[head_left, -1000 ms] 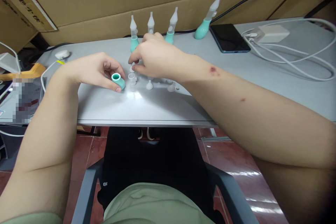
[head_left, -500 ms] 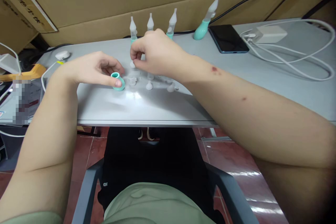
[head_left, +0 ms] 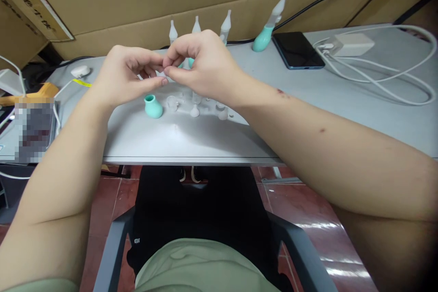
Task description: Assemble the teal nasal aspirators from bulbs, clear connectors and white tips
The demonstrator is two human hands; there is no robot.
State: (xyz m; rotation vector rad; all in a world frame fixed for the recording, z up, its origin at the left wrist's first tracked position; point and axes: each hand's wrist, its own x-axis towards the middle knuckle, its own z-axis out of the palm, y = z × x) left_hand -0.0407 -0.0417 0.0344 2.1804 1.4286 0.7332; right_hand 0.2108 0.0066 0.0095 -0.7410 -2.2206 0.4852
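My left hand point(head_left: 132, 73) and my right hand point(head_left: 201, 61) meet at the fingertips above the table. A small whitish piece point(head_left: 160, 74), mostly hidden, shows between them. My right thumb and fingers pinch together at it, and my left fingers and thumb curl around its other side. Below my left hand a turquoise rubber bulb point(head_left: 153, 107) stands upright, its mouth uncovered. Beside it lie a clear plastic cup part point(head_left: 173, 103), a white nozzle tip point(head_left: 195, 110) and another white tip point(head_left: 223, 114). Behind my right hand stand nasal aspirators with white tips point(head_left: 173, 32), partly covered.
One whole aspirator point(head_left: 263, 39) leans farther right, by a black phone point(head_left: 298, 50). A white charger point(head_left: 354, 44) with a looped cable lies beyond. On the left are a small white object point(head_left: 80, 71) and a yellow tool point(head_left: 44, 94). Cardboard point(head_left: 137, 4) walls the back.
My left hand has let go of the turquoise bulb and moved up to my right hand. The bulb stays standing on the table. My right hand has shifted slightly left and up.
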